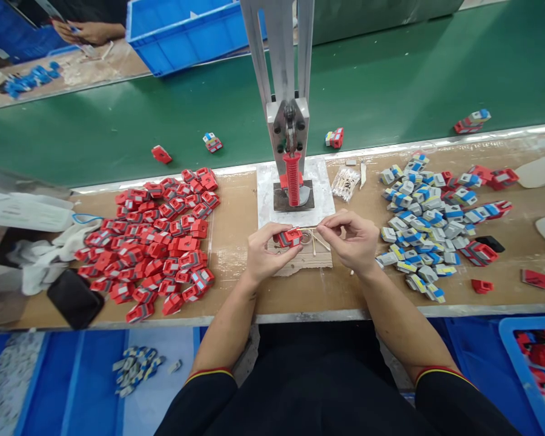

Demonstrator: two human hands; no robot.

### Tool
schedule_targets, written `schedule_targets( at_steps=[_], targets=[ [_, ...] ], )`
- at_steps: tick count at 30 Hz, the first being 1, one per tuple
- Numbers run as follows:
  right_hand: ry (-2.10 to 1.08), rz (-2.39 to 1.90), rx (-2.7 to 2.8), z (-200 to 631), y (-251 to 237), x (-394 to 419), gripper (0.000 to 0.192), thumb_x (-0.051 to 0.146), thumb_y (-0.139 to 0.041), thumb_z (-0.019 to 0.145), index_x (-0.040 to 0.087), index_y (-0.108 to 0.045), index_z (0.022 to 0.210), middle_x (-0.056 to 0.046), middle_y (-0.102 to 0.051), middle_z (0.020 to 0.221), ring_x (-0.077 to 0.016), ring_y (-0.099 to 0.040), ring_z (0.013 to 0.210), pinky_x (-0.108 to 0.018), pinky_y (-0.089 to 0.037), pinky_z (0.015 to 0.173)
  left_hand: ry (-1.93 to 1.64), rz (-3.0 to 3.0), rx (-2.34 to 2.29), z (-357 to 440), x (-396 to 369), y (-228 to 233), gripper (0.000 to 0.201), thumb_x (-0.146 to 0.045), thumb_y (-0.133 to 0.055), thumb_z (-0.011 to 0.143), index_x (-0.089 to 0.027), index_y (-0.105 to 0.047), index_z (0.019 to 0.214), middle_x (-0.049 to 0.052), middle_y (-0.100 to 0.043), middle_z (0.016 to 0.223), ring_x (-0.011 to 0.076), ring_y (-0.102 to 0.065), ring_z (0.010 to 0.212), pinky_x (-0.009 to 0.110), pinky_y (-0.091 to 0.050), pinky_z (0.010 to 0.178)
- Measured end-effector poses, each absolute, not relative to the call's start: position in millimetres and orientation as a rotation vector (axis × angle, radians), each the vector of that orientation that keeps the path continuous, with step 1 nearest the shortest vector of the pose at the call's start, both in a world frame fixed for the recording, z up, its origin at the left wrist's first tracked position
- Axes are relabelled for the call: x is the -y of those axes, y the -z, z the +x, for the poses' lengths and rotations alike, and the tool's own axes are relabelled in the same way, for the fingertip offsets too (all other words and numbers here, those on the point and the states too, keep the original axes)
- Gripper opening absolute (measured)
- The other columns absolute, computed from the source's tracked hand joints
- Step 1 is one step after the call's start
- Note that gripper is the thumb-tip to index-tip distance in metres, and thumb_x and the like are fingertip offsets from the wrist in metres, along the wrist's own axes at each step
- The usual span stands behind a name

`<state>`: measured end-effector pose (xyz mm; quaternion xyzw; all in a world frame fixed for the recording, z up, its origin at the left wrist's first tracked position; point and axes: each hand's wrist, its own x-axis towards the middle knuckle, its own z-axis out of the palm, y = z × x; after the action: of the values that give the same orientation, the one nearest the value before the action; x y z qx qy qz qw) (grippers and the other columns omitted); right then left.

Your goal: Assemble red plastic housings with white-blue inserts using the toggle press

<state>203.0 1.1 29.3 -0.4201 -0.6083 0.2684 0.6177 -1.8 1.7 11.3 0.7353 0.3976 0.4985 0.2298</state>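
One grey metal hand press with a ribbed red handle stands on the wooden bench. Just in front of it, the left hand pinches one small red plastic block; the right hand pinches one thin wooden stick beside it.

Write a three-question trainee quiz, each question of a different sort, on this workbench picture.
1. True or false: the left hand holds a small red plastic part.
2. The pile of red plastic parts lies on which side of the metal press with the red ribbed handle? A) the person's left B) the person's right
3. What does the right hand pinch?

Key: 1. True. 2. A. 3. A thin pale wooden stick.
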Motion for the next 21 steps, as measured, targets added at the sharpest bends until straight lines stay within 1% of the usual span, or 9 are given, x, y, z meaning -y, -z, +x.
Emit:
schedule_targets(
  at_steps=[5,8,10,13,17,19,21],
  targets=[
    [-0.650,-0.969,1.378,205,-30,0,0.013,0.022,-0.081,0.083,0.023,-0.070,0.075,-0.001,-0.080,0.073,-0.0129,-0.064,0.056,-0.028,-0.046,0.053,-1.378,2.049,-1.102,-3,-3,-12,0.027,-0.033,-0.086,0.084,-0.018,-0.075,0.104,0.007,-0.082,0.094,0.0185,-0.078,0.082,0.030,-0.063,0.072],
    [-0.720,-1.002,1.348,214,-31,-2,0.016,0.029,-0.082,0.084,0.023,-0.071,0.075,-0.001,-0.078,0.072,-0.0139,-0.063,0.058,-0.029,-0.047,0.053,-1.412,2.041,-1.083,-3,-3,-12,0.027,-0.030,-0.087,0.083,-0.019,-0.075,0.105,0.007,-0.082,0.096,0.0185,-0.078,0.084,0.029,-0.063,0.073],
    [-0.743,-1.058,1.421,221,-31,-5,0.017,0.033,-0.081,0.085,0.022,-0.071,0.075,-0.001,-0.077,0.071,-0.0133,-0.060,0.056,-0.028,-0.045,0.052,-1.419,2.040,-1.088,-4,-4,-12,0.027,-0.029,-0.088,0.083,-0.019,-0.075,0.106,0.007,-0.082,0.098,0.0188,-0.078,0.086,0.030,-0.064,0.074],
    [-0.715,-1.146,1.663,226,-25,-9,0.013,0.029,-0.077,0.088,0.022,-0.073,0.078,-0.001,-0.075,0.071,-0.0121,-0.057,0.056,-0.027,-0.044,0.054,-1.415,2.044,-1.118,-6,-6,-10,0.026,-0.030,-0.087,0.085,-0.020,-0.075,0.106,0.007,-0.081,0.101,0.0198,-0.079,0.091,0.031,-0.064,0.077],
    [-0.636,-1.250,2.005,220,-15,-13,0.009,0.022,-0.074,0.089,0.022,-0.073,0.080,-0.003,-0.075,0.078,-0.0161,-0.066,0.071,-0.028,-0.049,0.068,-1.422,2.044,-1.140,-8,-8,-7,0.025,-0.028,-0.085,0.086,-0.021,-0.074,0.108,0.008,-0.080,0.106,0.0209,-0.079,0.097,0.033,-0.065,0.082],
    [-0.648,-1.255,2.046,219,-14,-12,0.010,0.021,-0.074,0.089,0.023,-0.073,0.080,-0.003,-0.075,0.078,-0.0166,-0.067,0.073,-0.028,-0.049,0.069,-1.413,2.052,-1.151,-9,-8,-7,0.024,-0.027,-0.085,0.087,-0.021,-0.074,0.107,0.007,-0.080,0.107,0.0212,-0.079,0.099,0.034,-0.066,0.084],
    [-0.719,-1.207,1.938,220,-16,-11,0.011,0.025,-0.076,0.090,0.022,-0.073,0.080,-0.002,-0.075,0.076,-0.0151,-0.065,0.069,-0.028,-0.048,0.066,-1.398,2.057,-1.166,-10,-8,-7,0.023,-0.027,-0.084,0.087,-0.021,-0.073,0.107,0.008,-0.080,0.108,0.0215,-0.079,0.101,0.035,-0.066,0.086]
  ],
)
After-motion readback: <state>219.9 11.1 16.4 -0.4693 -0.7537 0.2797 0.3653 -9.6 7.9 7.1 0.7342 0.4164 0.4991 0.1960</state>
